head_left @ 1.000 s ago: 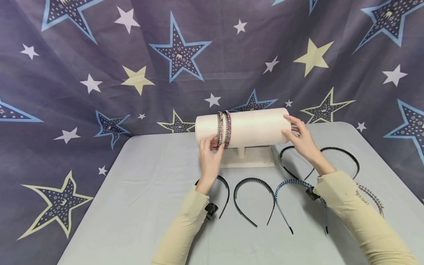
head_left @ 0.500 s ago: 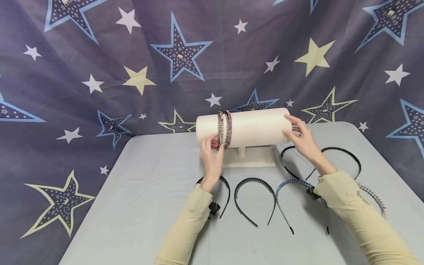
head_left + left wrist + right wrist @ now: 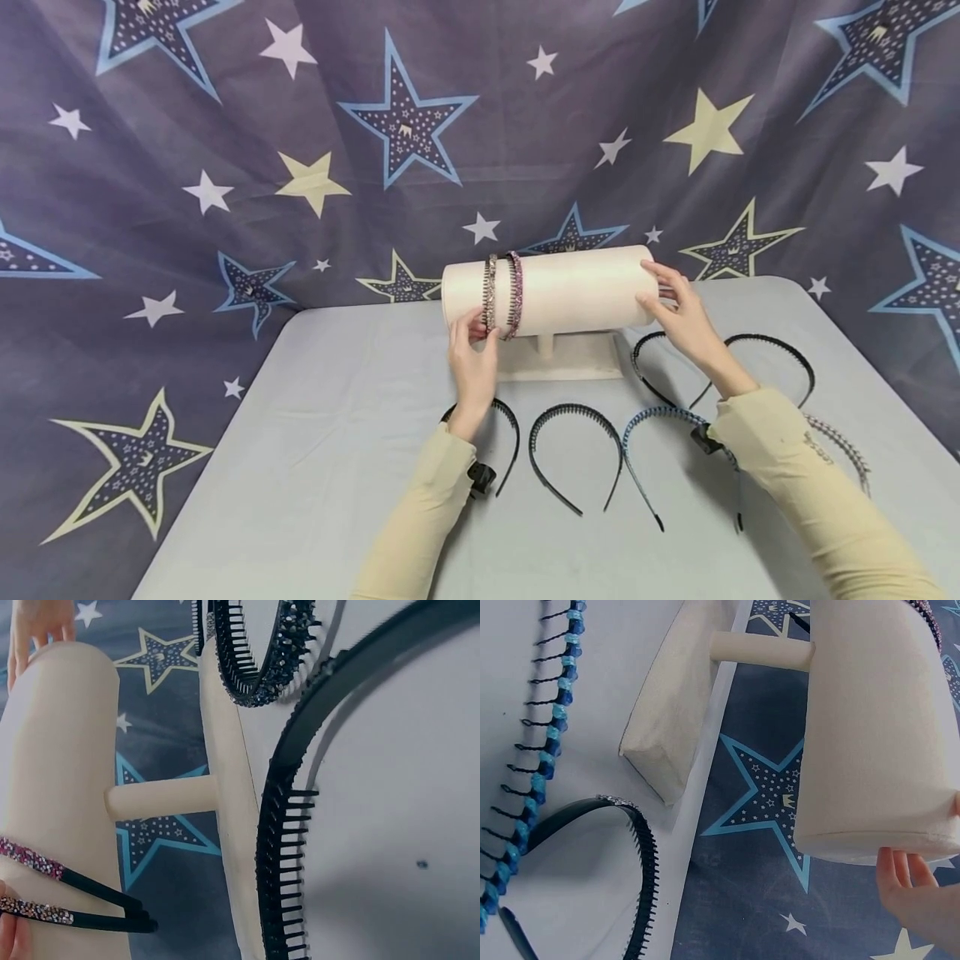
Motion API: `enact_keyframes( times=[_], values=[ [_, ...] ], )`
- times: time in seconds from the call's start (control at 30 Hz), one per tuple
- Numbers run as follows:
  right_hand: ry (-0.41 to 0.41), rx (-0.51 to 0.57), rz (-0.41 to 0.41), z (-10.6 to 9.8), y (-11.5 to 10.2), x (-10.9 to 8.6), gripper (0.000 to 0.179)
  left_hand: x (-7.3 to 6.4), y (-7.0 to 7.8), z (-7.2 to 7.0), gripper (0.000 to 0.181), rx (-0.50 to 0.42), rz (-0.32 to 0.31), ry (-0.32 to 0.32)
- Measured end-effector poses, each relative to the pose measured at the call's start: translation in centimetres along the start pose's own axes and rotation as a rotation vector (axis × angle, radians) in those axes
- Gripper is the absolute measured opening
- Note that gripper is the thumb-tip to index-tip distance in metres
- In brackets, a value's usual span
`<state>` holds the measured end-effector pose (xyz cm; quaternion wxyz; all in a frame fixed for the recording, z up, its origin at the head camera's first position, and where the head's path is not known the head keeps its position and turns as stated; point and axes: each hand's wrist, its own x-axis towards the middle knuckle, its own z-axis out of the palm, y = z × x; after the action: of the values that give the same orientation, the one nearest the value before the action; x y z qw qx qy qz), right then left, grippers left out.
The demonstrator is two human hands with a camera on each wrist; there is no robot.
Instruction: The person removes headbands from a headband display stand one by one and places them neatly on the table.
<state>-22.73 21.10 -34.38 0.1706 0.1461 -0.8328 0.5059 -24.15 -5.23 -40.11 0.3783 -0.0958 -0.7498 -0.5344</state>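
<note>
A cream cylindrical display stand stands at the back of the table. Around its left part sit a silver rhinestone headband and a purple glittery headband, a narrow gap between them. My left hand pinches the silver headband near its lower front; in the left wrist view only fingertips show beside it. My right hand rests on the cylinder's right end, thumb at the front and fingers extended against the end. The right wrist view shows those fingers touching the end face.
Several headbands lie on the pale tablecloth: a black one in front of the stand, a blue one, another black one behind my right forearm, and one partly under my left wrist. A star-patterned curtain hangs behind.
The silver headband has slid slightly left along the cylinder with my left hand, widening its gap from the purple one. My right hand stays at the cylinder's end.
</note>
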Motion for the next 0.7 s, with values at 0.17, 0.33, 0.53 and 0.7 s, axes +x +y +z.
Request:
enact_keyframes(
  times=[0.17,0.33,0.53,0.7],
  values=[
    [-0.008,0.004,0.000,0.0,0.1,0.0,0.046,0.1,-0.2,-0.4,0.027,0.007,-0.008,0.003],
    [-0.005,0.001,0.014,-0.1,0.0,0.1,0.046,0.3,-0.4,-0.7,0.026,0.017,0.000,0.030],
    [-0.002,0.001,0.011,0.0,-0.1,-0.1,0.046,0.4,-0.9,-1.3,0.027,0.024,-0.008,0.051],
    [0.006,-0.006,0.013,0.0,-0.1,-0.1,0.045,0.4,-1.1,-1.8,0.026,0.006,-0.014,0.061]
  ],
)
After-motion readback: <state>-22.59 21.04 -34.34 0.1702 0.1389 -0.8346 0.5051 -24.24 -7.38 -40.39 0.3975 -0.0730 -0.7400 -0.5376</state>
